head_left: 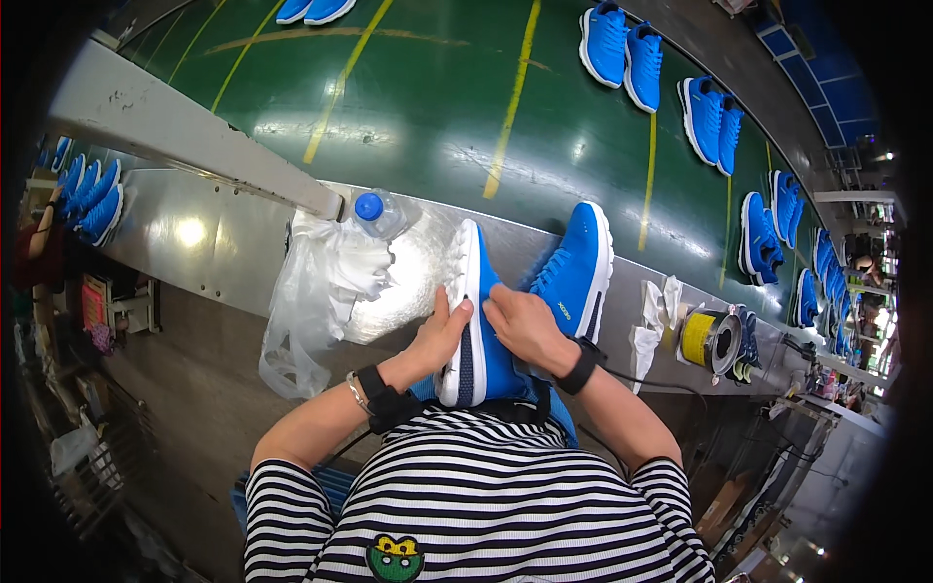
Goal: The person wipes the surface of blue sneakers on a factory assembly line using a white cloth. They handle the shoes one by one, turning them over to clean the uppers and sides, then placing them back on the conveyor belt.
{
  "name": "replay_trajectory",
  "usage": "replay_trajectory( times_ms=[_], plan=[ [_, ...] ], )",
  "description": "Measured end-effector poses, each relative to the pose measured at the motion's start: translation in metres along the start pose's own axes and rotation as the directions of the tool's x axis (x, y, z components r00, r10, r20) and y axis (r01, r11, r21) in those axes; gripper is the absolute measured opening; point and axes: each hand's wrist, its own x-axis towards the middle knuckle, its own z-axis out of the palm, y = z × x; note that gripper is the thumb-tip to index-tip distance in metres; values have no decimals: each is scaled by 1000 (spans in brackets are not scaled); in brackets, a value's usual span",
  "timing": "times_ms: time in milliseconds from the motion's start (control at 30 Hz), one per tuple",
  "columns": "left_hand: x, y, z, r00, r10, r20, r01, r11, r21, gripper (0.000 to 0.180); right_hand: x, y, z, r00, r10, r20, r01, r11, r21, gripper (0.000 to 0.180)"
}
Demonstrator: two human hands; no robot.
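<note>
A blue sneaker (pixel 494 361) with a white and dark sole is tilted on its side in front of my body, toe pointing away. My left hand (pixel 434 342) grips its sole edge, thumb and fingers pressed along the white midsole. On the other side, my right hand (pixel 528 326) is closed against the blue upper, its fingertips partly hidden by the shoe. A second blue sneaker (pixel 575 274) rests on the metal ledge just right of my right hand, its toe also pointing away.
Beyond the ledge (pixel 637 277) runs a green conveyor belt (pixel 408 117) carrying pairs of blue sneakers (pixel 622 53). A grey post (pixel 194 126), a blue-capped bottle (pixel 369 206) and a plastic bag (pixel 301 321) are at left. White paper (pixel 649 325) and a yellow-labelled tin (pixel 697 340) lie right.
</note>
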Motion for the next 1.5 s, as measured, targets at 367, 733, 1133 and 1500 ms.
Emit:
replay_trajectory(
  times_ms=[367, 733, 1133, 1500],
  plan=[
    [-3, -3, -2, 1000, 18, 10, -19, 997, 75, 86, 1, 4, -1, 997, 2, 80, -6, 998, 62, 22],
    [-6, 5, -8, 997, -13, 80, 10, 999, 43, 79, 9, 7, -1, 994, 28, 108, -36, 997, 75, 25],
    [-7, 2, -3, 998, 55, 20, -57, 993, 101, 86, 11, 1, 4, 993, 0, -115, -5, 999, -41, 24],
    [-6, -6, -1, 999, 35, 14, -36, 997, 68, 85, 2, 1, 5, 998, 28, -55, -28, 1000, -12, 23]
  ],
)
